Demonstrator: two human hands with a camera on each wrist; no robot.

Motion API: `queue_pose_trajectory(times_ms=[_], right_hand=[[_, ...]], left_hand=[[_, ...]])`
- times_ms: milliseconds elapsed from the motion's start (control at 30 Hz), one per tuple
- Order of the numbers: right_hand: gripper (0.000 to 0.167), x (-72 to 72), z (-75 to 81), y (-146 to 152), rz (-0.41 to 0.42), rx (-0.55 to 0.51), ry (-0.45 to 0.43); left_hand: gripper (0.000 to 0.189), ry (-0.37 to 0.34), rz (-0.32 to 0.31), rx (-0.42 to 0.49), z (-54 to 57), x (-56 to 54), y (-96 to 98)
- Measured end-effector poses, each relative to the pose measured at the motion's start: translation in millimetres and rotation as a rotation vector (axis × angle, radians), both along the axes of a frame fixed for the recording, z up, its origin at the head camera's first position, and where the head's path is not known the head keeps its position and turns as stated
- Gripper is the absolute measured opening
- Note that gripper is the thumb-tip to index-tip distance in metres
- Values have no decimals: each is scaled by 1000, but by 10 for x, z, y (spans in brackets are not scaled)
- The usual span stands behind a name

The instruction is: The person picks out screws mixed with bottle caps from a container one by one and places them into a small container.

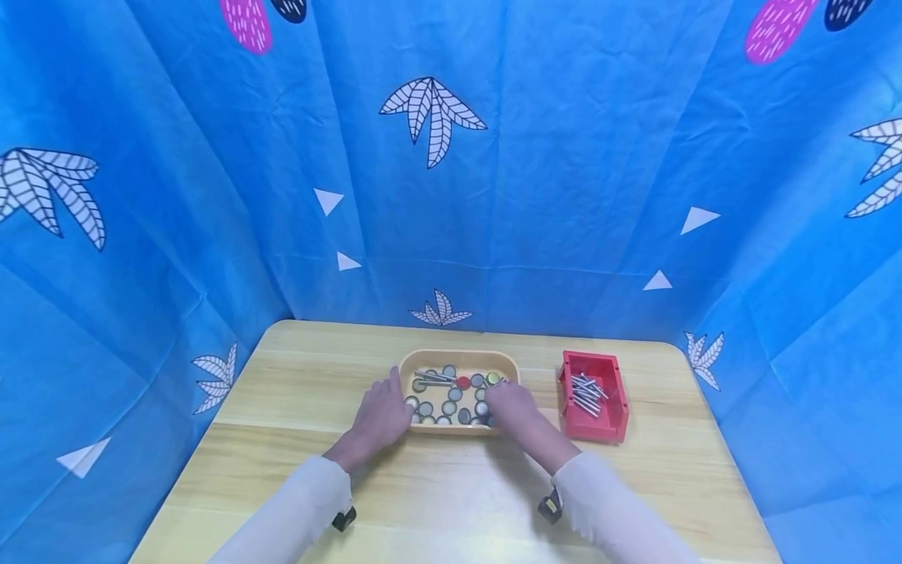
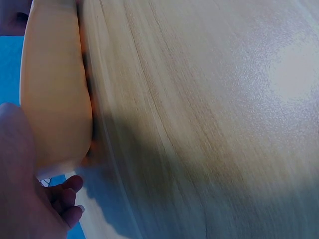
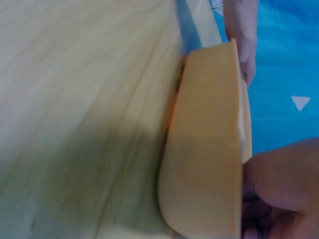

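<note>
A shallow tan tray (image 1: 461, 430) holds several round bottle caps (image 1: 449, 408), mostly silvery, with a red cap (image 1: 463, 382) and a green cap (image 1: 492, 377) among them. Long metal screws (image 1: 434, 379) lie at its back left. My left hand (image 1: 383, 413) grips the tray's left end, the thumb side at the rim and bent fingers (image 2: 73, 214) around the outside. Over the right end, my right hand (image 1: 512, 403) reaches in among the caps with curled fingers. Its fingertips are hidden, and I cannot tell whether they pinch anything.
To the right of the tray stands a red bin (image 1: 596, 430) with several metal screws (image 1: 587, 394) in it. The light wooden table (image 1: 324, 352) meets a blue patterned curtain (image 1: 564, 196) at the back and sides. Each wrist carries a small black device (image 1: 550, 506).
</note>
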State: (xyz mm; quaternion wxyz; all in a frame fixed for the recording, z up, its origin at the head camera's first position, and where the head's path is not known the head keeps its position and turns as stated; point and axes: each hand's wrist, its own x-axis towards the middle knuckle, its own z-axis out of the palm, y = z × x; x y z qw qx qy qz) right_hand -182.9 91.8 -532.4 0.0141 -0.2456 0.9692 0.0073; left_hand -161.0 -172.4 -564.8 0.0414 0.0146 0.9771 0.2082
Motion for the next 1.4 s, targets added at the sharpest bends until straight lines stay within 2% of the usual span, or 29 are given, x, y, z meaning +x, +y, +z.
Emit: queue_pose_trajectory(times_ms=[167, 467, 667, 833, 967, 1067, 1233, 1400], right_hand=[[7, -2, -60, -45, -12, 37, 66], [5, -59, -79, -121, -24, 174, 23], [9, -59, -107, -135, -16, 210, 69], [14, -68, -127, -115, -12, 183, 79], [7, -111, -128, -54, 0, 147, 97], [7, -145, -107, 5, -6, 94, 96], [8, -184, -95, 69, -23, -14, 14], [8, -172, -93, 46, -48, -31, -53]], left_hand=[[87, 14, -2, -4, -34, -14, -2], [87, 19, -5, 5, 6, 13, -17], [86, 20, -10, -4, 19, 34, -12], [86, 33, -10, -1, 2, 11, -8], [85, 32, 0, 16, 5, -18, 8], [85, 27, 0, 25, 19, -37, 21], [84, 22, -19, 1, 27, -45, 12], [84, 5, -17, -19, 5, -21, -13]])
